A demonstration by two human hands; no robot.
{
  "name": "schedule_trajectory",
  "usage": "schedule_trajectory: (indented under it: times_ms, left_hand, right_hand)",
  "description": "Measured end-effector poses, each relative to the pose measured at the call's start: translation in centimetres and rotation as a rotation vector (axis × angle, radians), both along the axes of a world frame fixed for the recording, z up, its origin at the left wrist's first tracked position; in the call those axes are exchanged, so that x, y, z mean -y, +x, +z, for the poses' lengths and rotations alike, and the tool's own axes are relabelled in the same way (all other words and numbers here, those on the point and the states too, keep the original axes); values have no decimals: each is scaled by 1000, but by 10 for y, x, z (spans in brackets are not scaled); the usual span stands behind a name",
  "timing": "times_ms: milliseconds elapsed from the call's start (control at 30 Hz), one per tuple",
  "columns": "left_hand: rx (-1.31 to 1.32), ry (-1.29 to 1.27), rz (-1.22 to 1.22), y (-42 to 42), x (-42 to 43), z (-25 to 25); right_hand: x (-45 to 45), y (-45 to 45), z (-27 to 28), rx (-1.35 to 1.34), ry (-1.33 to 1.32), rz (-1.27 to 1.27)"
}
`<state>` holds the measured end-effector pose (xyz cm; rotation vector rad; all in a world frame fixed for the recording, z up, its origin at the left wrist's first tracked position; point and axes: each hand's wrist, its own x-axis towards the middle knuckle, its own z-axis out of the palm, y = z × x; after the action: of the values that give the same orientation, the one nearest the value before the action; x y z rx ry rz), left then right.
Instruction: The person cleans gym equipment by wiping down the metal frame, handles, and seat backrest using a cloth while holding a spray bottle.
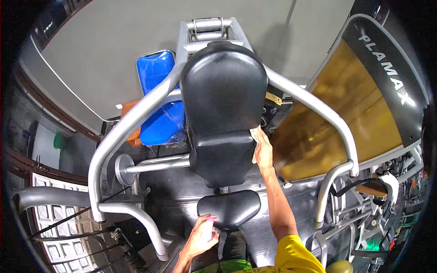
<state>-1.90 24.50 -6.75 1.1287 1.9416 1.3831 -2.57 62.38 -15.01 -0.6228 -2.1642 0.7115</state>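
Observation:
A black padded backrest (pixel 223 91) of a gym machine stands in front of me. My right hand (pixel 263 152) is at its lower right edge, where the back pad meets the lower pad (pixel 222 157). The fingers press a white cloth (pixel 254 133) against the side of the padding. Lower down, my left hand (pixel 199 239) is wrapped round a small whitish bottle with a pink top (pixel 208 229), in front of the black seat (pixel 230 207). Most of the bottle is hidden by the fingers.
Curved silver bars arch out on the left (pixel 132 111) and right (pixel 318 107) of the machine. Behind it is a blue padded chair (pixel 157 77) near the grey wall (pixel 123 41). A tinted PLAMAX panel (pixel 341 104) rises at right, with more gym equipment (pixel 364 218) below.

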Motion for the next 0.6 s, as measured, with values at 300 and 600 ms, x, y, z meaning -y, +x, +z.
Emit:
schedule_trajectory:
  times_ms: [300, 600]
  left_hand:
    - [320, 60, 64, 10, 5, 4]
    - [51, 86, 117, -4, 9, -3]
  right_hand:
    - [44, 39, -3, 119, -64, 28]
    - [114, -85, 62, 125, 653, 489]
